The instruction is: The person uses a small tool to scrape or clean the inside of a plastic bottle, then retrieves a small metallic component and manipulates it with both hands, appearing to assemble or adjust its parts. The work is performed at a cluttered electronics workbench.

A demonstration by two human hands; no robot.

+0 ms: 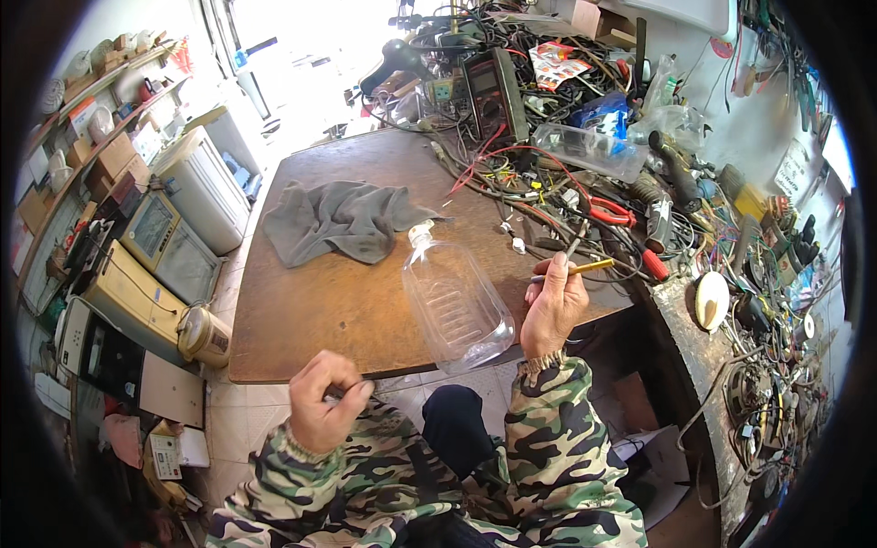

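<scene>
A clear plastic bottle with ribbed sides lies on the wooden table, its pale neck pointing away from me and its base at the front edge. To its right, my right hand is closed around a slim yellow tool; the part inside the fingers is hidden. My left hand hovers before the table's near edge, fingers curled and thumb pressed to the forefinger. Whatever it may hold is hidden. A crumpled grey cloth lies beyond, left of the bottle.
Tangled wires, a multimeter, red-handled pliers, a red-handled screwdriver and a clear plastic container crowd the right and far side. Shelves and boxy appliances line the left, with a lidded bucket by the table.
</scene>
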